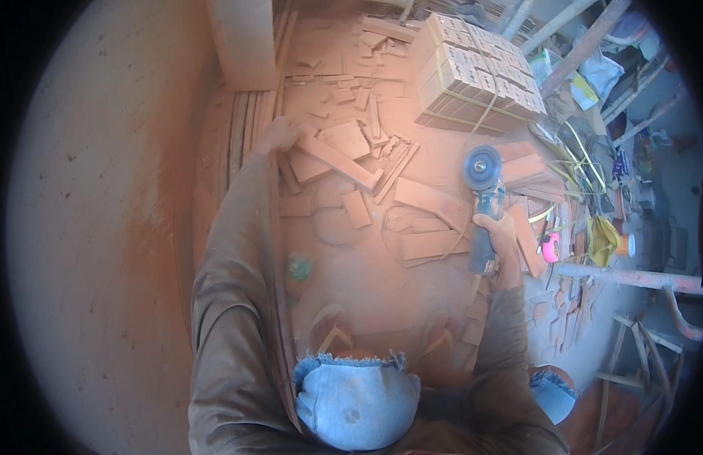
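In my right hand (501, 233) is an angle grinder (485, 201), its fingers wrapped round the body. The grinder's round disc (482, 167) points away from me, and dust blurs whether it spins. My left hand (279, 135) reaches out at the far left and grips the upper left end of a long, narrow terracotta tile (340, 161); haze softens its fingers. That strip lies slantwise beside a broader tile piece (345, 140). Below it lies a small cut piece (356, 209). Between my hands and the grinder lie larger tiles (431, 203).
Strapped stacks of tiles (480, 72) stand at the far right. A pink tape measure (551, 247) and a yellow cloth (603, 241) lie right of the grinder, near a metal pole (632, 277). Red dust covers the floor; a wall (101, 227) rises at left. A green object (299, 267) lies near my left forearm.
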### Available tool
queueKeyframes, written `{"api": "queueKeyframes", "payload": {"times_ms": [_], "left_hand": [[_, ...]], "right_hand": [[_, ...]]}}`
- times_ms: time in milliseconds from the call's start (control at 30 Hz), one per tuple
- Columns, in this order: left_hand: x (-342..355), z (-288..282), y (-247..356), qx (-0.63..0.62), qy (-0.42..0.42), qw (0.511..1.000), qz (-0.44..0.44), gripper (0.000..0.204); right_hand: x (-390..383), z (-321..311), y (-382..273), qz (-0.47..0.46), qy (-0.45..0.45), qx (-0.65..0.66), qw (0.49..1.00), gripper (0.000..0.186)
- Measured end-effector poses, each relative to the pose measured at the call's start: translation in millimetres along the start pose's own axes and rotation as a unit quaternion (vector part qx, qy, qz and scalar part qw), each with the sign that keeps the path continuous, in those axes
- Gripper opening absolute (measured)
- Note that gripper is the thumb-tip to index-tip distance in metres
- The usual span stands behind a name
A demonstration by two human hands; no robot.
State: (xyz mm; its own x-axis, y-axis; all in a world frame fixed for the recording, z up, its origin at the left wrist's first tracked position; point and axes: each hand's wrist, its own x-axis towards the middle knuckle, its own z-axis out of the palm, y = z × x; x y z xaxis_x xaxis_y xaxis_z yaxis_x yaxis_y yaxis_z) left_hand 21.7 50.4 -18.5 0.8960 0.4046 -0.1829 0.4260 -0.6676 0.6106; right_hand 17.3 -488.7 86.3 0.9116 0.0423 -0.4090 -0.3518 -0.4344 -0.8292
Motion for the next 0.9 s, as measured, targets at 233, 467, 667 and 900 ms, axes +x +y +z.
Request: {"api": "queueKeyframes", "payload": {"times_ms": [233, 467, 667, 900], "left_hand": [[19.2, -15.2, -17.2, -0.092, -0.161, 0.982, -0.032, 0.028], [-9.2, -19.4, -13.8, -0.251, -0.154, 0.956, 0.018, 0.020], [-82.9, -22.5, -10.7, -0.390, -0.042, 0.919, 0.028, 0.015], [-107.3, 26.4, -18.8, -0.420, 0.149, 0.894, 0.050, 0.014]], "right_hand": [[-9.3, 0.1, 0.8, -0.010, -0.005, -0.001, 1.000, 0.032], [-10.4, 20.4, -17.9, -0.018, -0.024, -0.003, 1.000, 0.030], [-4.3, 37.5, -34.3, -0.061, -0.044, -0.009, 0.997, 0.033], [14.3, 70.9, -77.1, -0.180, -0.013, -0.185, 0.966, 0.044]]}}
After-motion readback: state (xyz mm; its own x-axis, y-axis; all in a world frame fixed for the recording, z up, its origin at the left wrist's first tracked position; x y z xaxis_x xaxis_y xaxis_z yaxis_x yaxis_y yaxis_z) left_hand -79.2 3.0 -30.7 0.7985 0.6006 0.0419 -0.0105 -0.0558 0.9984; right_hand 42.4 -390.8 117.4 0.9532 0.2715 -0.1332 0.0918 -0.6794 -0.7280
